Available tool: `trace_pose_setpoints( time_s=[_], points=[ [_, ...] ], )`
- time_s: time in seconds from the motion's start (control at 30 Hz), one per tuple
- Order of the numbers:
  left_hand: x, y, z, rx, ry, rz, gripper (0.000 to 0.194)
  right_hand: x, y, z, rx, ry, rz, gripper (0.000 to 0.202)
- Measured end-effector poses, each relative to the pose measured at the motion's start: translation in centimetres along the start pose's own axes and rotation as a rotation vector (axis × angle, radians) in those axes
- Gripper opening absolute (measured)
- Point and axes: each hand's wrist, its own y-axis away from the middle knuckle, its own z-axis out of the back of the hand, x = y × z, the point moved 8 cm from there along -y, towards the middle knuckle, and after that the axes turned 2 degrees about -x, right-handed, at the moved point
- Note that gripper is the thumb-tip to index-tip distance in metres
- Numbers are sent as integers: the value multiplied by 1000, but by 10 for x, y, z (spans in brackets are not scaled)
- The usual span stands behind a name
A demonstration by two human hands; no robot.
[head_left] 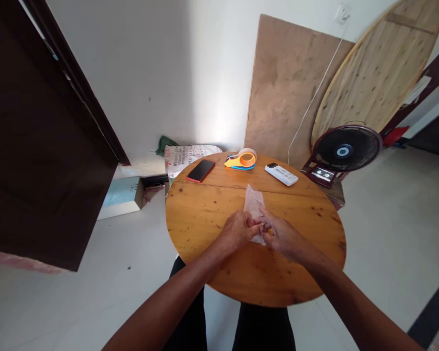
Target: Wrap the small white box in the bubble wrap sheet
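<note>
We hold a small clear plastic bag [253, 204] near the middle of the round wooden table [205, 214], its far end lying flat on the wood and pointing away from us. Our left hand [237, 231] curls over the bag's near edge, fingers pinching it. Our right hand [283, 236] meets it from the other side, fingertips pressed on the same edge, so the two hands touch. At the table's far rim lie a red phone [201, 170], an orange tape dispenser [242, 159] and a white remote control [281, 174], well apart from the bag. A black fan [346, 148] stands on the floor beyond.
</note>
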Motion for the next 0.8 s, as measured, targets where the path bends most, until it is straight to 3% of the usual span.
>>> trace_pose_setpoints(
  time_s=[0.2,0.33,0.4,0.53,0.7,0.8],
  points=[
    [1,5,-1,14,45,-61,16,13,-1,7,13,24,73,52],
    [-7,10,8,-52,-99,-47,11,1,-5,19,21,-69,-22,46],
    [-14,11,11,-72,-150,-108,9,-9,-9,34,-52,-27,-108,41],
    [-21,9,10,-69,-193,-225,9,-13,-26,60,-222,311,-233,39],
    [-24,5,9,4,-189,-293,7,-1,-64,38,-38,702,-322,35],
    [-27,1,7,96,-172,-334,7,-4,-82,32,-33,767,-322,24]
  ],
)
